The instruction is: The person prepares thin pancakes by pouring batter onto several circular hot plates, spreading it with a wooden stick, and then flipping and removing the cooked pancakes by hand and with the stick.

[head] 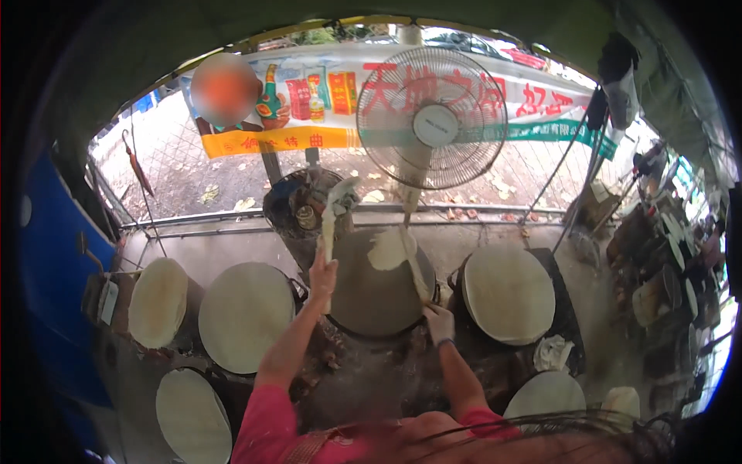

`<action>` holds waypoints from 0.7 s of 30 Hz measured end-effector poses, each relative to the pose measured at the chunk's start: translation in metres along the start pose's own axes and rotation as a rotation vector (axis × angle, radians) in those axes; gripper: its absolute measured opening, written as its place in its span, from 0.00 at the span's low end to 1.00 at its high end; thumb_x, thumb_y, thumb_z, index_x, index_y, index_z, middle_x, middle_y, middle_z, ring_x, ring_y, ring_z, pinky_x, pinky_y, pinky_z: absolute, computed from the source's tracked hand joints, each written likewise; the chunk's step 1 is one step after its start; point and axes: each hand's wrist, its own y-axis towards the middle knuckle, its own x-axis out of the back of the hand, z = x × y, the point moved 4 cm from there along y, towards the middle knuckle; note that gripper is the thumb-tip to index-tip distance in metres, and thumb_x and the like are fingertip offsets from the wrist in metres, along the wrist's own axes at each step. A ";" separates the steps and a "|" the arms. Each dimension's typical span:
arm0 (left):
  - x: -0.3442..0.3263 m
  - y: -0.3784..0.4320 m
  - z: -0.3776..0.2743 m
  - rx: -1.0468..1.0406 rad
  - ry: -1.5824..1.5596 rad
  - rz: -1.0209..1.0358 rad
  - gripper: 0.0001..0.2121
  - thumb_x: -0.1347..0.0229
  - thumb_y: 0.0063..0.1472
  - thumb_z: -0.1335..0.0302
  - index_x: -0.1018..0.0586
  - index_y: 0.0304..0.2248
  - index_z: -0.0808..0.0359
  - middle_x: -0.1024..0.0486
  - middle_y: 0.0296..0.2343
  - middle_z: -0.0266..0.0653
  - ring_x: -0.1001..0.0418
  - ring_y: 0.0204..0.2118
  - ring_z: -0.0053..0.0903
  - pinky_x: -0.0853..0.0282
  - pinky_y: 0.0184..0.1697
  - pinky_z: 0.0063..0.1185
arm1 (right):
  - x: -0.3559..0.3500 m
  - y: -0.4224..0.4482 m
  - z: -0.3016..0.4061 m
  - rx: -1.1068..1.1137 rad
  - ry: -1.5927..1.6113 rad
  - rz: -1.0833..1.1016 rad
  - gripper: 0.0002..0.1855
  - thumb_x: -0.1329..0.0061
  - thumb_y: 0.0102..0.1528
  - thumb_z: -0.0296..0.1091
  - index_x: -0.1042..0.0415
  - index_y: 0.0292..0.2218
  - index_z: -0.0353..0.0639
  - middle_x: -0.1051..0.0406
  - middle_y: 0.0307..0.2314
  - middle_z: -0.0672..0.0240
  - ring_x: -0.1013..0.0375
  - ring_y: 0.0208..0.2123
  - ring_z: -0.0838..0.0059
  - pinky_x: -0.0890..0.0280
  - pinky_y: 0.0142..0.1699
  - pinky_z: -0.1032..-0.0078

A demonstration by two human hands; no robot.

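A round dark griddle [371, 296] lies before me with a patch of pale batter [387, 250] on its far right part. In my left hand [323, 279] is a long batter-coated stick or paddle [328, 226], raised along the griddle's left side. Its wider far end reaches beyond the griddle's back edge. My right hand [439, 322] grips a long flat scraper [416, 269] at the griddle's right edge. The scraper's blade slants away from me, beside the batter patch. Blur hides whether its whole edge touches the griddle.
Large thin flatbreads or crepes lie left [246, 318] and right [509, 294]; more are nearer me. A standing fan [432, 119] rises behind the griddle, beside a cluttered round container [306, 200]. A crumpled white cloth [552, 352] lies at right. A printed banner [324, 139] hangs beyond.
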 end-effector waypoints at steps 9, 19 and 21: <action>0.118 -0.194 0.051 0.346 0.174 0.417 0.32 0.55 0.49 0.80 0.42 0.57 0.64 0.40 0.54 0.47 0.43 0.58 0.34 0.49 0.57 0.21 | 0.012 -0.008 0.046 -0.069 -0.146 -0.023 0.16 0.51 0.50 0.40 0.24 0.37 0.40 0.25 0.31 0.59 0.26 0.35 0.70 0.33 0.40 0.75; 0.125 -0.220 0.081 0.267 0.263 0.481 0.33 0.51 0.53 0.83 0.47 0.59 0.64 0.45 0.57 0.46 0.44 0.58 0.38 0.45 0.54 0.21 | 0.007 -0.009 0.059 -0.085 0.426 0.051 0.14 0.47 0.47 0.32 0.24 0.35 0.33 0.26 0.24 0.67 0.30 0.24 0.78 0.36 0.33 0.80; 0.119 -0.210 0.024 0.532 0.149 0.471 0.33 0.51 0.53 0.83 0.47 0.59 0.64 0.44 0.57 0.46 0.44 0.58 0.38 0.45 0.54 0.21 | -0.031 -0.008 0.028 -0.253 0.370 0.174 0.12 0.46 0.47 0.30 0.23 0.35 0.34 0.27 0.23 0.70 0.32 0.22 0.81 0.37 0.26 0.80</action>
